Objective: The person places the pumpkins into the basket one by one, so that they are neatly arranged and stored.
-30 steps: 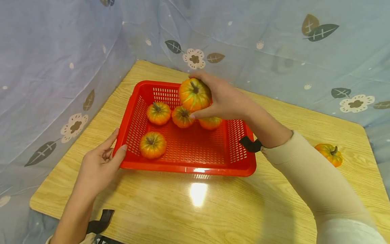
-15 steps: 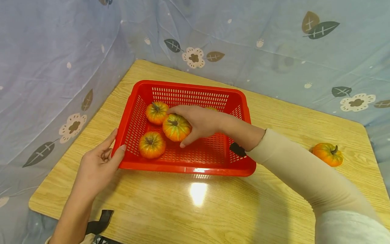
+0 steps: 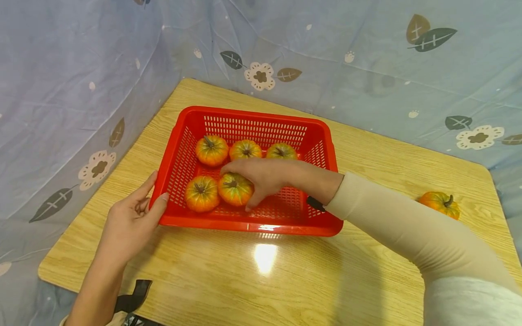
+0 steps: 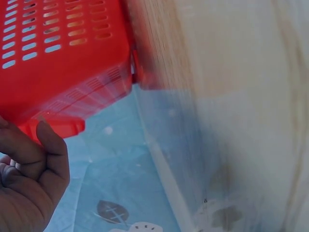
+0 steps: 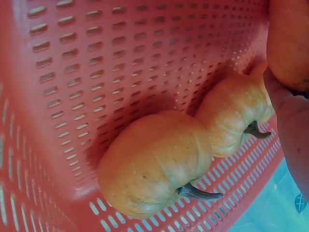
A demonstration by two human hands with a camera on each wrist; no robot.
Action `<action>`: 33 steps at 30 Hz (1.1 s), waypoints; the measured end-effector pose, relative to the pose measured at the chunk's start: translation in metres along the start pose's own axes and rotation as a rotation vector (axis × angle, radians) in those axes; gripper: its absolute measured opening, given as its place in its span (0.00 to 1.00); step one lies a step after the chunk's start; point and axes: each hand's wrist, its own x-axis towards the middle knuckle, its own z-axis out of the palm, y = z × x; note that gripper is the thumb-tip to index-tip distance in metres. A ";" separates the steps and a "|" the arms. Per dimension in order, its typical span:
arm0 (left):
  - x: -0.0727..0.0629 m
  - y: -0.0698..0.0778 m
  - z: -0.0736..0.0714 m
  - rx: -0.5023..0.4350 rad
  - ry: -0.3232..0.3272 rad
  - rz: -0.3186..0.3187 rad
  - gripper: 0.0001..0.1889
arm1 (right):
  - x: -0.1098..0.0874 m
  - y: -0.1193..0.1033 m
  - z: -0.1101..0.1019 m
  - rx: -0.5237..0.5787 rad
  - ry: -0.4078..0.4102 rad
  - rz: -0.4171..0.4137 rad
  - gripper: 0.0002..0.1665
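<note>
My right hand (image 3: 261, 176) grips a small orange-yellow pumpkin (image 3: 235, 190) inside the red plastic basket (image 3: 253, 228), fingers over its far side and thumb at its near right. Close to its left lies another pumpkin (image 3: 202, 194). Along the basket's back side sit three more: a left one (image 3: 212, 151), a middle one (image 3: 245, 149) and a right one (image 3: 282, 151), the last two partly covered by my right hand and forearm. My left hand (image 3: 132, 222) holds the basket's left rim between thumb and fingers; the left wrist view shows those fingers (image 4: 53, 150) at the rim.
One more pumpkin (image 3: 440, 203) lies on the wooden table (image 3: 285, 280) at the right, partly behind my right sleeve. A patterned blue cloth (image 3: 346, 90) hangs behind and left of the table. Dark straps (image 3: 134, 296) hang at my wrists.
My right hand has carried its pumpkin from above the basket's back side down and toward the front left, beside the front-left pumpkin. My left hand stays on the rim.
</note>
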 end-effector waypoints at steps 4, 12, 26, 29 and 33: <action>0.001 0.000 0.000 0.000 -0.002 0.007 0.31 | 0.001 0.003 0.005 -0.026 -0.046 0.019 0.58; 0.001 0.001 0.000 -0.017 -0.009 0.007 0.31 | 0.007 0.007 0.012 -0.062 -0.085 0.028 0.58; 0.001 0.002 -0.001 -0.004 -0.012 -0.006 0.31 | 0.008 0.010 0.013 -0.047 -0.107 0.052 0.57; 0.001 0.002 -0.001 -0.001 -0.012 -0.011 0.31 | 0.007 0.010 0.013 -0.032 -0.114 0.045 0.61; 0.000 0.002 -0.001 0.002 -0.014 -0.017 0.31 | 0.005 0.009 0.013 -0.035 -0.118 0.036 0.64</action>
